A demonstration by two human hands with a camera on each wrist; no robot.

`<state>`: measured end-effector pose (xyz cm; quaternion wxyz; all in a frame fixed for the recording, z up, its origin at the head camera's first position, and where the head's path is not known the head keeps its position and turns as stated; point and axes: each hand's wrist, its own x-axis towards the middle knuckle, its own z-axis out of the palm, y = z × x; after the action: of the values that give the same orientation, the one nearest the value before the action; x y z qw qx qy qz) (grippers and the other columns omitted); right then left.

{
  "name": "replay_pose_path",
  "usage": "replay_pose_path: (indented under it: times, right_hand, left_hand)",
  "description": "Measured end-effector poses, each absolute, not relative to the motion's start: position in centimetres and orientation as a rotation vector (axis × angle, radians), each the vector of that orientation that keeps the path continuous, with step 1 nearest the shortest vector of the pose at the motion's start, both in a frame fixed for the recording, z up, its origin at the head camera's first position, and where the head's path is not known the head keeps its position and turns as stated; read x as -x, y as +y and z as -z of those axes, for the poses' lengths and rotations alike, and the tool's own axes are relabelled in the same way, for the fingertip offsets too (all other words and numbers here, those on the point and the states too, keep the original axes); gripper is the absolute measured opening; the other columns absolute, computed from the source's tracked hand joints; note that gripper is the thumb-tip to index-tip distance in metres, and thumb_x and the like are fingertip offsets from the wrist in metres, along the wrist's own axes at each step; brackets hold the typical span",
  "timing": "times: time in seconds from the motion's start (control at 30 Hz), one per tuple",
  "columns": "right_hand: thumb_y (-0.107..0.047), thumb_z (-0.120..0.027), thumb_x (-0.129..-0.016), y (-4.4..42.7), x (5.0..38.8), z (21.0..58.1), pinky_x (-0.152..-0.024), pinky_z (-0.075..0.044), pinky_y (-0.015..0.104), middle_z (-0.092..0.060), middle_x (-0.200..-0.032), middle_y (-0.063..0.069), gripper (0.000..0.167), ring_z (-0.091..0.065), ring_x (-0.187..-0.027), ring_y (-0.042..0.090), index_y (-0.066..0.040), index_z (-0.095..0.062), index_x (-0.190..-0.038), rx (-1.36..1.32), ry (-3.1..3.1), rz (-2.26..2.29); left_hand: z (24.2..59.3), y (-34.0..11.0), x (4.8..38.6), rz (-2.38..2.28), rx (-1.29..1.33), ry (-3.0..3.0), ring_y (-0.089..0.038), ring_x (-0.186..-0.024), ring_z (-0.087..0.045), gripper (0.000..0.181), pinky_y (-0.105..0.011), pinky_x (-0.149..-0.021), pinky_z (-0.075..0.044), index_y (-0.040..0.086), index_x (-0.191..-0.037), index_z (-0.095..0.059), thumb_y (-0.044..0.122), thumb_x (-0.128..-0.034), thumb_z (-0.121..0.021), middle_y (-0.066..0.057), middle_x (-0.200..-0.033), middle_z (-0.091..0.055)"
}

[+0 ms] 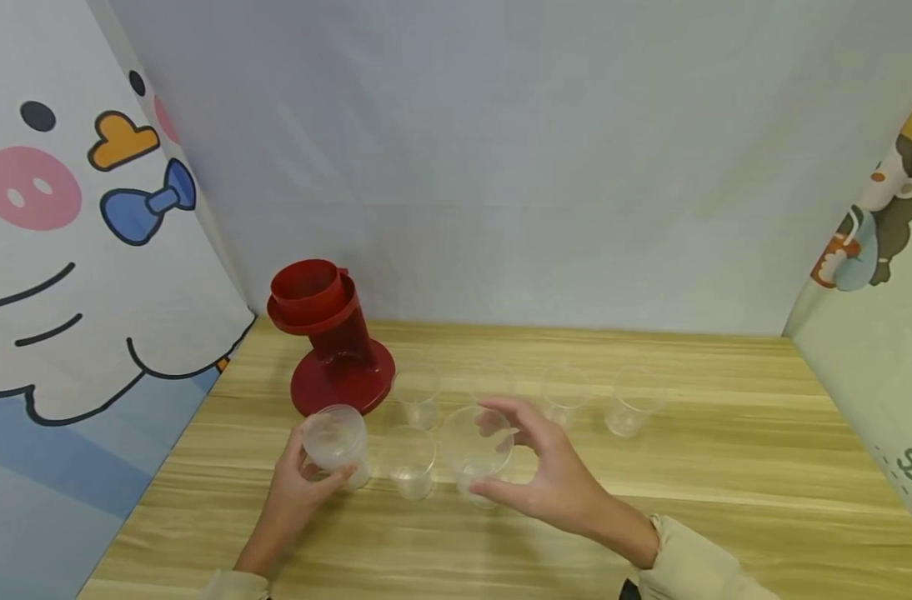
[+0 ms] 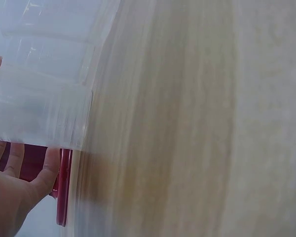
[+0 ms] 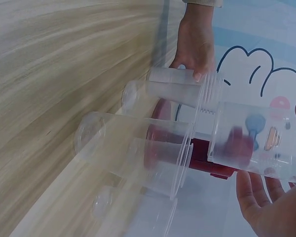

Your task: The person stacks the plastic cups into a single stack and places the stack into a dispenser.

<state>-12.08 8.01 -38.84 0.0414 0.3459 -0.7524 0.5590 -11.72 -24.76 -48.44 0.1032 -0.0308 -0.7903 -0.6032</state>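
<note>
My left hand [image 1: 293, 492] holds a stack of clear plastic cups [image 1: 336, 440] at the left front of the cups, thumb on the near side. My right hand [image 1: 553, 479] grips a clear plastic cup [image 3: 254, 138], thumb and fingers on opposite sides. In the right wrist view that cup is raised above the rims of the standing cups. Between the hands stands another clear cup [image 1: 411, 462]. Behind them is a row of single clear cups, among them one at the left [image 1: 417, 392] and one at the right end [image 1: 634, 404]. Transparent walls overlap, blurring some edges.
A red plastic stand [image 1: 343, 375] with a round base and a ring-shaped top is at the back left, close behind the cup stack. Wood-grain table [image 1: 726, 467] extends to the right. A pale wall [image 1: 501, 167] and printed side panels [image 1: 36, 292] enclose it.
</note>
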Motion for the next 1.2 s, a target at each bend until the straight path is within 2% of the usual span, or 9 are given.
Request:
replay_pose_path:
  times: [0.23, 0.53, 0.87, 1.2]
  right_hand:
    - [-0.014, -0.084, -0.071, 7.2, 12.4, 38.8, -0.081, -0.050, 0.035, -0.059, -0.116, 0.001, 0.075, -0.055, -0.106, 0.022, -0.016, -0.045, -0.135, -1.104, -2.286, -1.713]
    - [-0.016, -0.083, -0.072, 6.2, 12.6, 38.7, -0.079, -0.051, 0.040, -0.060, -0.114, 0.003, 0.071, -0.056, -0.104, 0.025, -0.012, -0.046, -0.133, -1.157, -2.255, -1.726]
    - [-0.014, -0.084, -0.070, 5.1, 12.9, 38.7, -0.079, -0.051, 0.038, -0.060, -0.115, 0.001, 0.073, -0.056, -0.106, 0.020, -0.017, -0.047, -0.133, -1.119, -2.294, -1.758]
    - [-0.006, -0.085, -0.067, 4.1, 13.3, 38.7, -0.078, -0.051, 0.041, -0.060, -0.111, 0.008, 0.075, -0.056, -0.103, 0.028, -0.008, -0.047, -0.132, -1.108, -2.312, -1.737]
  left_hand:
    - [48.5, -24.8, 11.8, 1.782, 0.080, -2.338, -0.008, -0.108, -0.048, 0.075, -0.019, -0.084, -0.044, 0.009, -0.139, -0.037, 0.000, -0.0759, -0.076, -0.009, -0.128, -0.046]
    - [48.5, -24.8, 11.7, 1.792, 0.076, -2.345, -0.011, -0.109, -0.048, 0.075, -0.021, -0.084, -0.044, 0.009, -0.139, -0.036, 0.001, -0.0764, -0.076, -0.011, -0.129, -0.046]
    - [48.5, -25.0, 11.8, 1.788, 0.072, -2.338, -0.009, -0.109, -0.047, 0.075, -0.018, -0.085, -0.043, 0.007, -0.139, -0.036, -0.001, -0.0756, -0.076, -0.011, -0.128, -0.046]
    - [48.4, -24.9, 11.6, 1.780, 0.022, -2.374, -0.010, -0.110, -0.047, 0.076, -0.018, -0.086, -0.043, 0.010, -0.139, -0.035, 0.003, -0.0761, -0.077, -0.009, -0.130, -0.046]
